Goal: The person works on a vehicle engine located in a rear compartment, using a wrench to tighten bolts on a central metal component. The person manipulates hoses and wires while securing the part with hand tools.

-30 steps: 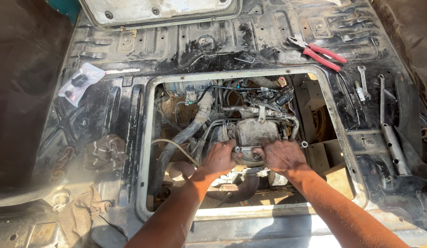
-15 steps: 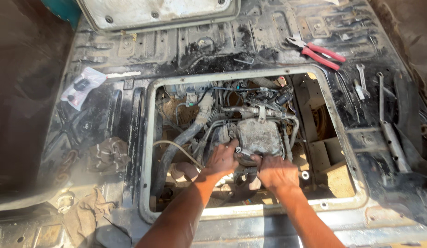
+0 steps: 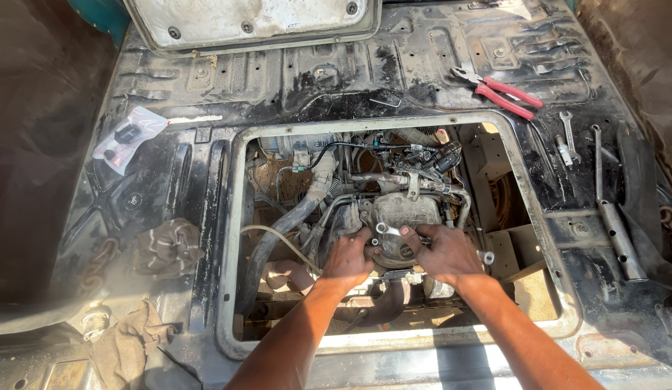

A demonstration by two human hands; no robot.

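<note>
A: Grimy black sheet-metal floor (image 3: 394, 65) fills the frame, with a rectangular opening (image 3: 235, 217) cut in the middle and engine parts showing below it.

B: Hands?

A: Both reach down into the opening from the bottom edge of the frame. Left hand (image 3: 348, 258) sits just left of centre, right hand (image 3: 444, 254) just right of centre. Both are on a grey metal housing (image 3: 402, 213) in the middle of the bay.

B: Grip state?

A: Left fingers are curled against the housing's lower left edge. Right fingers are pinched together on a small wrench (image 3: 394, 231) lying across the front of the housing. I cannot tell how firmly the left one clamps.

B: Around it?

A: Thick black hose (image 3: 278, 231) runs from centre down to the lower left of the bay. Thin pale tube (image 3: 274, 235) crosses it. Wires and connectors sit at the upper right of the bay.

B: Outside the opening?

A: Red-handled pliers (image 3: 504, 94) at upper right. Two small spanners (image 3: 566, 141) further right, then a long tube wrench (image 3: 612, 209) at the right edge. Clear plastic bag (image 3: 126, 137) with dark small parts at upper left. Dirty rags (image 3: 166, 245) at left and lower left. Pale removed cover panel (image 3: 256, 22) along the top edge.
</note>
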